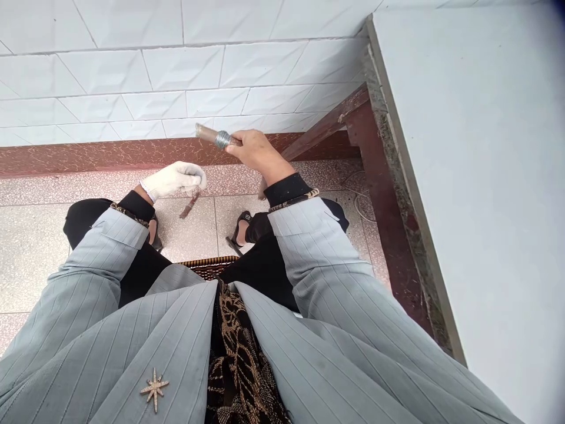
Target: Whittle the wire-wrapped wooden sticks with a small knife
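Observation:
My right hand (256, 150) is closed around a brown stick (205, 133) that points left, held above the floor. Silvery wire (223, 139) is wound in a tight band round the stick beside my fingers. To its left, my left hand (174, 178) wears a white knit glove, its fingers curled together. What these fingers hold, if anything, is too small to tell. Just below the glove is a narrow reddish-brown piece (189, 204); whether it touches the glove or lies on the floor, I cannot tell.
A white tabletop (494, 176) on a reddish-brown frame (384, 194) stands close on my right. White wall tiles (176, 68) rise ahead above a dark red skirting (79, 156). A pale cable (359, 203) lies by the table leg. Beneath me is a woven seat (207, 268).

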